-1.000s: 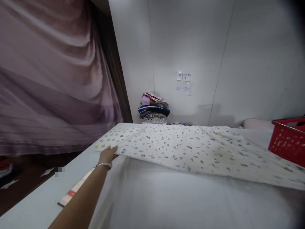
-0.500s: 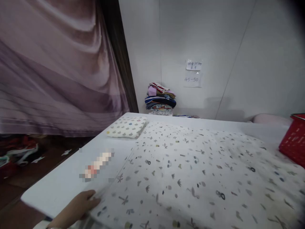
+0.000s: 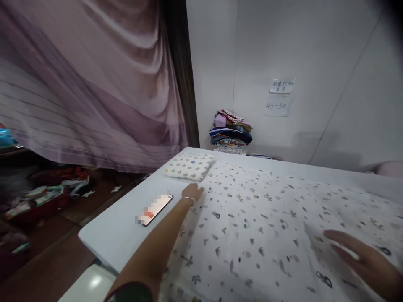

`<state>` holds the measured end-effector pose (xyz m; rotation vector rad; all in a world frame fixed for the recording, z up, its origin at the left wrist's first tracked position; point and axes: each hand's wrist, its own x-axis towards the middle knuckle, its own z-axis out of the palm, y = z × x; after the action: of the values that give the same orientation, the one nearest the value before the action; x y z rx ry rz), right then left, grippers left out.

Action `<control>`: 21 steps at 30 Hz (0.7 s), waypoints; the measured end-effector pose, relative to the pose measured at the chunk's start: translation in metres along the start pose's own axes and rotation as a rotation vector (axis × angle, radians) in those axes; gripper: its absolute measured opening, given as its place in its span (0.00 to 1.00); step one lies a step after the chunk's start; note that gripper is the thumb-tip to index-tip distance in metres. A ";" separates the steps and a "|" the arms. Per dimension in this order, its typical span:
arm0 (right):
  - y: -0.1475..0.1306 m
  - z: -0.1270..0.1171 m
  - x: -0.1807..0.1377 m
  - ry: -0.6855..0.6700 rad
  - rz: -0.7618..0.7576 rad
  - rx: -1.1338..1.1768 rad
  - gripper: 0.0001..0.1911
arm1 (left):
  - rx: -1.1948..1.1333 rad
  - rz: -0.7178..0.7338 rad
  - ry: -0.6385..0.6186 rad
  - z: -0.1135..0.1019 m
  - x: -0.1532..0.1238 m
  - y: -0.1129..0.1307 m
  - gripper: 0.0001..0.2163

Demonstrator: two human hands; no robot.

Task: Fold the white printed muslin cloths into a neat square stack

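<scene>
A white cloth with small dark prints (image 3: 258, 222) lies spread over the white table (image 3: 126, 222). My left hand (image 3: 192, 191) reaches out along the cloth's left edge, fingers stretched flat on it, a bracelet at the wrist. My right hand (image 3: 362, 258) lies open with spread fingers on the cloth at the lower right. A small folded patterned cloth (image 3: 189, 165) sits at the table's far left corner, just beyond my left hand.
A phone (image 3: 155, 209) lies on the table left of my left arm. A stack of folded clothes (image 3: 231, 132) stands against the white wall. A purple curtain (image 3: 88, 84) hangs at the left; clutter lies on the dark floor (image 3: 47, 197).
The cloth was pulled toward me and spread flat. My left hand went from the near corner up along the left edge. My right hand has come into view on the cloth.
</scene>
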<state>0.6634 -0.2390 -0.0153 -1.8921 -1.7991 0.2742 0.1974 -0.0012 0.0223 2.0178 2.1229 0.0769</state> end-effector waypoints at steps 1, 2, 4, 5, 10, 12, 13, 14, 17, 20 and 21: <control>-0.015 0.012 0.014 -0.128 -0.023 0.032 0.19 | 0.000 -0.002 0.017 0.006 0.013 0.013 0.20; -0.031 0.024 0.027 -0.241 -0.044 0.064 0.20 | 0.003 -0.003 0.039 0.011 0.025 0.026 0.20; -0.069 0.042 0.050 -0.388 -0.086 0.133 0.22 | 0.011 -0.005 0.080 0.022 0.044 0.045 0.19; -0.086 0.049 0.060 -0.440 -0.101 0.166 0.22 | 0.017 -0.006 0.100 0.026 0.052 0.051 0.18; -0.143 0.069 0.111 -0.557 -0.157 0.355 0.20 | 0.032 0.026 0.168 0.037 0.080 0.058 0.12; -0.152 0.079 0.137 -0.544 -0.135 0.448 0.19 | 0.033 0.078 0.198 0.035 0.083 0.057 0.13; -0.156 0.085 0.152 -0.532 -0.095 0.500 0.18 | 0.033 0.112 0.217 0.034 0.082 0.058 0.13; -0.159 0.091 0.167 -0.513 -0.040 0.556 0.17 | 0.034 0.150 0.236 0.033 0.079 0.059 0.13; -0.167 0.110 0.212 -0.417 0.172 0.728 0.21 | 0.040 0.351 0.264 0.037 0.048 0.070 0.12; -0.172 0.127 0.246 -0.364 0.339 0.778 0.34 | 0.091 0.864 0.197 0.056 -0.004 0.080 0.08; -0.171 0.132 0.253 -0.352 0.359 0.704 0.38 | 0.104 1.035 0.134 0.062 -0.021 0.081 0.06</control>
<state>0.4763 0.0351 0.0064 -1.6758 -1.2740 1.2524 0.2890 -0.0237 -0.0214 2.9953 0.9223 0.2609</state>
